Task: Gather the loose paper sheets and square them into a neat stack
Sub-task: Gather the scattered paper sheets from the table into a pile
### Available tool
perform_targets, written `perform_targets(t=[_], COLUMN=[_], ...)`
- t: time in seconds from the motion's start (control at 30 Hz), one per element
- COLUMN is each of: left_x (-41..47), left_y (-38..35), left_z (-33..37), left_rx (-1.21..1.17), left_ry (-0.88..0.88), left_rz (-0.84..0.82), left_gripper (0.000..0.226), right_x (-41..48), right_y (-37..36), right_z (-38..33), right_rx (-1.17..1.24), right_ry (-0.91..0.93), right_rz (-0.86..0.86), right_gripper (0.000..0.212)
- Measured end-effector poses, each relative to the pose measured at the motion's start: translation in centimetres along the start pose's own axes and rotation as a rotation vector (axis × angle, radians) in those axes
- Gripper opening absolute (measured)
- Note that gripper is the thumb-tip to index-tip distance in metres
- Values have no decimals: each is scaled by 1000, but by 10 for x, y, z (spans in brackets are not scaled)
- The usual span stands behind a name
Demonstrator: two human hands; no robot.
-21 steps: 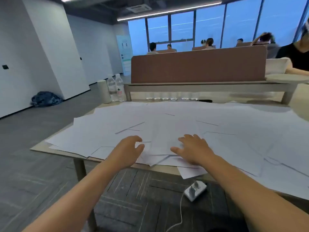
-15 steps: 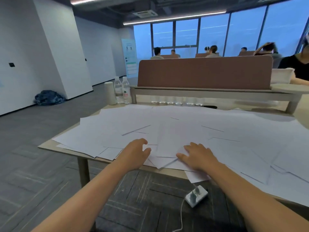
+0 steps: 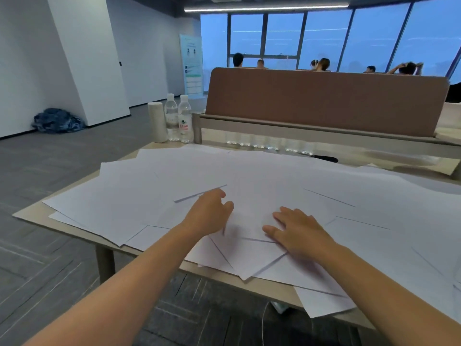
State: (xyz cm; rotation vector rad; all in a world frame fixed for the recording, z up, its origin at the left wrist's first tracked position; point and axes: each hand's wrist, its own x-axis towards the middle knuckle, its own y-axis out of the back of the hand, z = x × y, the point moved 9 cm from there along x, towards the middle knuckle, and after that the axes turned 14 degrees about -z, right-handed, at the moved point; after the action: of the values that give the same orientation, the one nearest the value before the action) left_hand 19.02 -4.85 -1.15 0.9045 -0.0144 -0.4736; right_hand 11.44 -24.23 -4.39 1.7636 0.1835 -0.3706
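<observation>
Left hand [image 3: 209,217] loosely curled, right hand [image 3: 300,234] flat, neither gripping, atop paper sheets [image 3: 274,176] judged light, limp, slippery; gather by outer edges.

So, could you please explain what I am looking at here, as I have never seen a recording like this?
There is no machine here. A person wears one wide-angle camera on the head, and it looks forward and down at their own two bare arms. The left hand lies on the sheets with its fingers curled; whether it pinches a sheet cannot be told. The right hand presses flat on the paper with straight fingers. Loose white paper sheets lie overlapping across the table, and some overhang its near edge. At the far left corner stand two water bottles and a white roll, with a brown divider behind.
</observation>
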Motion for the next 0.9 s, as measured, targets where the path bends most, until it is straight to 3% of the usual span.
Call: perform_targets(t=[0.23,0.37,0.47,0.6,0.77,0.9], left_x=[29,40,43,49,50,47], left_y=[5,7,7,7,9,11], left_z=[-4,-9,-6,0,-8,-18], left_rx=[-152,-306,-314,-207,-348,-463], left_ry=[113,174,191,173,171,194], left_rz=[40,35,8,-16,-17,-6], left_gripper=[47,13,20,28,16,20], right_x=[25,27,29,37,42,44], right_y=[10,15,22,18,12,13], right_z=[-11,-15,-10,13,12,3], right_rx=[-4,-46,-17,50,95,120], right_ry=[53,67,56,-65,-40,-36], right_rz=[33,73,105,54,38,76], right_gripper=[64,60,58,72,76,71])
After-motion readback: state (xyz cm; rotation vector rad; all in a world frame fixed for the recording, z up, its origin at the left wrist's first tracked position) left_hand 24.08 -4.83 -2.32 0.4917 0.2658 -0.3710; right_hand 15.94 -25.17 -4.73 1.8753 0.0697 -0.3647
